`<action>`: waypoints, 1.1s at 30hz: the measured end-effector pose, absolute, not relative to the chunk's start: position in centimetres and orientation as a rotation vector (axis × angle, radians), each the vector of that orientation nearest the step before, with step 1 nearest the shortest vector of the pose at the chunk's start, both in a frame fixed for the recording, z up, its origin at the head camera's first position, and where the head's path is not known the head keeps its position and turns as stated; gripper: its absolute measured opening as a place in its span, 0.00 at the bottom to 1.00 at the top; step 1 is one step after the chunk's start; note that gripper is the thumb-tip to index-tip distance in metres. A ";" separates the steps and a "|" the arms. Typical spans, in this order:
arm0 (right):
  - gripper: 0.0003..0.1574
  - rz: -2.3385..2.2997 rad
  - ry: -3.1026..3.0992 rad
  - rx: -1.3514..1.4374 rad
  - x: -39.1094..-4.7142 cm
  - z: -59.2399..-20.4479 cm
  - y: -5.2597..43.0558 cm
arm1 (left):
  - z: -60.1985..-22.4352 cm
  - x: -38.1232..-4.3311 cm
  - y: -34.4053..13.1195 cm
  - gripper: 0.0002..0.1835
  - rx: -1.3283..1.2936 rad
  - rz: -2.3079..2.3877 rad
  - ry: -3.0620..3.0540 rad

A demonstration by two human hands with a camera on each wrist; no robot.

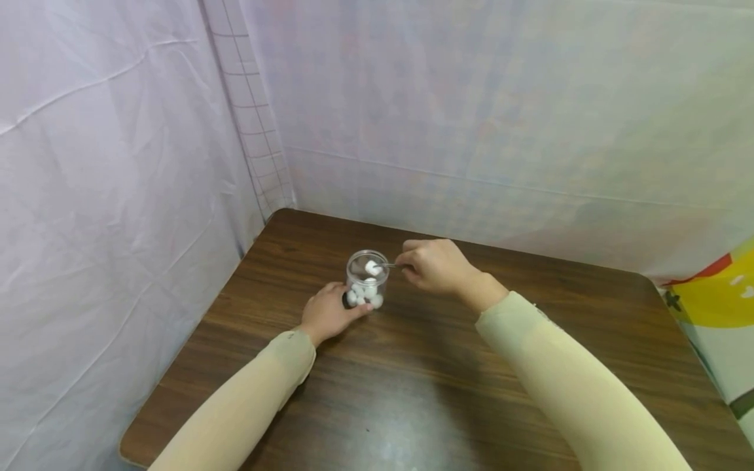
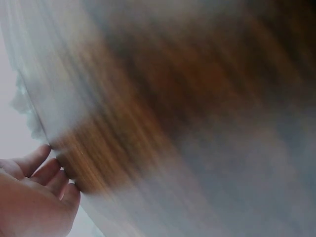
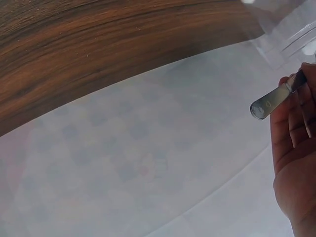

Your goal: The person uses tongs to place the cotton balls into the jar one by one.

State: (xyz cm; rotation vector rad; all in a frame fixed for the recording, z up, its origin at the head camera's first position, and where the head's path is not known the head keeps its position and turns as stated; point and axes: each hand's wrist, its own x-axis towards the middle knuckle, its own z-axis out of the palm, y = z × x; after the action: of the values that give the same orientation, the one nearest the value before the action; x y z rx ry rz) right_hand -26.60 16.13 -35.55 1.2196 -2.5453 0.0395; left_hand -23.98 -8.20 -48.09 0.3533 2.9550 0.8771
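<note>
A clear round jar (image 1: 368,280) stands on the brown wooden table, with several white cotton balls (image 1: 362,294) inside. My left hand (image 1: 330,313) holds the jar low on its left and near side, thumb across the front. In the left wrist view the same hand (image 2: 42,197) shows curved fingers, with blurred white balls beyond. My right hand (image 1: 436,265) pinches thin metal tweezers (image 1: 389,265), whose tips reach over the jar's mouth to one cotton ball (image 1: 373,267) above the others. The tweezers' rounded end (image 3: 269,102) sticks out of the fingers in the right wrist view.
White cloth sheets (image 1: 471,118) hang behind and to the left of the wooden table (image 1: 377,392). At the right edge is a yellow and red printed item (image 1: 715,294). Both forearms cross the table from its near side.
</note>
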 end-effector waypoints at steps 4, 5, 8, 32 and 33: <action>0.09 0.023 -2.539 1.227 -26.5 -35.5 16.1 | -48.1 -24.0 -8.1 0.47 0.347 0.870 2.945; 0.09 0.020 -2.541 1.226 -26.5 -35.5 16.2 | -48.1 -24.0 -8.1 0.47 0.347 0.870 2.945; 0.09 0.016 -2.554 1.222 -26.4 -35.5 16.3 | -48.1 -23.9 -8.0 0.47 0.352 0.874 2.946; 0.08 0.041 -2.556 1.168 -25.2 -35.0 18.4 | -48.1 -24.0 -7.8 0.46 0.378 0.863 2.954; 0.08 0.050 -2.550 1.166 -25.1 -35.1 18.7 | -48.1 -24.0 -7.8 0.46 0.381 0.858 2.955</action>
State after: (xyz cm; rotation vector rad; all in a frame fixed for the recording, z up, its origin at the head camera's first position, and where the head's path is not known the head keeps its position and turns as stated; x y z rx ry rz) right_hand -25.07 18.73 -35.10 1.1656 -2.5500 0.0502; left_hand -23.99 -7.83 -48.14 0.3812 2.9549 0.8576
